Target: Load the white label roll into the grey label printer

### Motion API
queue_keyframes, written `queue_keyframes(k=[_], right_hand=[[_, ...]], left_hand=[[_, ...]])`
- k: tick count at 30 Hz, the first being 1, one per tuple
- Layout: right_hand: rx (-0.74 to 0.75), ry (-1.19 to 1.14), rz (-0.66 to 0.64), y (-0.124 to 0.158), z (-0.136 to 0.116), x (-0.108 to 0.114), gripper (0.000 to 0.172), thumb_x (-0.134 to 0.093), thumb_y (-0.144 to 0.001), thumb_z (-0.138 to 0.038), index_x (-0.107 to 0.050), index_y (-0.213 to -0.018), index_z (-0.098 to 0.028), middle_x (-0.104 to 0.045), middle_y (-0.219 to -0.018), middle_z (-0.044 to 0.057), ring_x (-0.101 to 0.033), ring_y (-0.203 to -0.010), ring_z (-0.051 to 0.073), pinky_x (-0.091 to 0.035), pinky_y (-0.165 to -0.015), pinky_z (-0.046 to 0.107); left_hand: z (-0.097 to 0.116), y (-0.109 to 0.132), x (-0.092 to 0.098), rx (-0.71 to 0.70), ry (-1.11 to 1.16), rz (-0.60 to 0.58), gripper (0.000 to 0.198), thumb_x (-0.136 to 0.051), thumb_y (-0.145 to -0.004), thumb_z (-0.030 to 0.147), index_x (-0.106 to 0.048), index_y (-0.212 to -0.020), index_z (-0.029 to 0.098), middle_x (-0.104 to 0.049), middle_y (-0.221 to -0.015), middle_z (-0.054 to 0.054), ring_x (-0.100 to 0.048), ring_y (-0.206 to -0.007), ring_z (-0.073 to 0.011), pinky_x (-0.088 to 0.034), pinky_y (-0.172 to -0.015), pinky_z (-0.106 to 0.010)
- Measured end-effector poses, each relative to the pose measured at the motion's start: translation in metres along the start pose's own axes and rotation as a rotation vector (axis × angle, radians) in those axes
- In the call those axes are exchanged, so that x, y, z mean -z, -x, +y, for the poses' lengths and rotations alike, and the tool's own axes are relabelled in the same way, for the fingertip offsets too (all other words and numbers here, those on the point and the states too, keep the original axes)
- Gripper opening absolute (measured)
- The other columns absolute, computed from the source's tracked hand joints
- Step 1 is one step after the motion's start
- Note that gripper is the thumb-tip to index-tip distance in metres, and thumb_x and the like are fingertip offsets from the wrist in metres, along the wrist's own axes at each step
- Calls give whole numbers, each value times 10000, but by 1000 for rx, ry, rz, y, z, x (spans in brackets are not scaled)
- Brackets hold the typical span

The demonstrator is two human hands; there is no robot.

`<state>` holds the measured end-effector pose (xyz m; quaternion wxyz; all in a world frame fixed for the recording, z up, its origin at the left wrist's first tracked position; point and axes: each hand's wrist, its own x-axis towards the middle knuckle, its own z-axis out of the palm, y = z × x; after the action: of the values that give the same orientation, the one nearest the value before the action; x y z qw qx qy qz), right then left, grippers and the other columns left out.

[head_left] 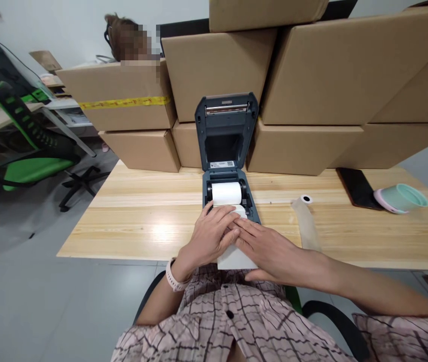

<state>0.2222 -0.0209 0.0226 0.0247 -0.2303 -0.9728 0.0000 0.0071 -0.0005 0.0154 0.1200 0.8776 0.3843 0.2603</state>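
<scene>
Left hand [214, 231] and right hand [268, 251] lie nearly straight-fingered, any pinch unclear, over flat white paper [232, 259], best held square to the open dark-grey plastic printer [224, 129] ahead.

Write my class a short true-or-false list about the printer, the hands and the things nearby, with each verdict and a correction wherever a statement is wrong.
1. The lid of the printer stands open. True.
2. The wristband is on the right wrist. False: the wristband is on the left wrist.
3. The left hand and right hand are over the paper strip. True.
4. The small roll is left of the printer. False: the small roll is on its right.
5. The chair at far left has a red seat. False: the chair has a green seat.
</scene>
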Motion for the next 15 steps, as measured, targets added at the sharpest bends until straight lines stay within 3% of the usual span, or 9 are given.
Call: queue_keyframes(k=[4, 6, 8, 10, 13, 15], right_hand=[[-6, -76, -25, 5, 6, 11, 852, -767, -827, -621, -607, -1377, 11, -559, -1479, 311, -453, -1467, 448, -458, -1169, 580], [51, -210, -29, 10, 18, 31, 670, -729, -882, -591, -669, -1335, -102, -621, -1454, 221, -542, -1414, 377, -527, -1116, 522], [85, -385, 53, 14, 38, 57, 416, -662, -964, -518, -715, -1272, -244, -736, -1314, 82, -692, -1233, 259, -606, -1001, 414], [-14, -471, 350, 9, 68, 81, 275, -621, -1010, -438, -719, -1239, -323, -783, -1173, 0, -742, -1086, 192, -616, -956, 377], [-340, -432, 997, -21, 125, 99, 341, -577, -1019, -506, -667, -1290, -320, -710, -1333, 34, -650, -1263, 219, -501, -1138, 478], [-440, -585, 1125, -52, 166, 100, 540, -526, -973, -694, -560, -1395, -359, -580, -1518, 20, -537, -1412, 218, -404, -1234, 498]], left_hand=[[3, 6, -7, -14, -34, 36, 370, -467, -1057, 365, -605, -1349, 184, -670, -1412, -123, -611, -1331, -275, -341, -1232, -584], [8, 15, -15, -26, -65, 107, 409, -490, -1044, 336, -563, -1417, 184, -649, -1445, -128, -563, -1398, -299, -348, -1229, -601], [17, 28, -23, -56, -79, 174, 467, -522, -1024, 307, -514, -1474, 184, -624, -1479, -132, -504, -1461, -302, -372, -1226, -586], [25, 40, -28, -95, -72, 194, 510, -553, -1006, 297, -490, -1498, 179, -601, -1506, -139, -476, -1489, -290, -401, -1222, -553], [32, 50, -30, -130, -55, 198, 517, -591, -987, 299, -513, -1480, 164, -595, -1510, -157, -482, -1489, -287, -432, -1211, -532], [34, 53, -27, -140, -28, 207, 488, -619, -970, 299, -558, -1435, 165, -629, -1474, -150, -503, -1475, -286, -448, -1203, -529]])
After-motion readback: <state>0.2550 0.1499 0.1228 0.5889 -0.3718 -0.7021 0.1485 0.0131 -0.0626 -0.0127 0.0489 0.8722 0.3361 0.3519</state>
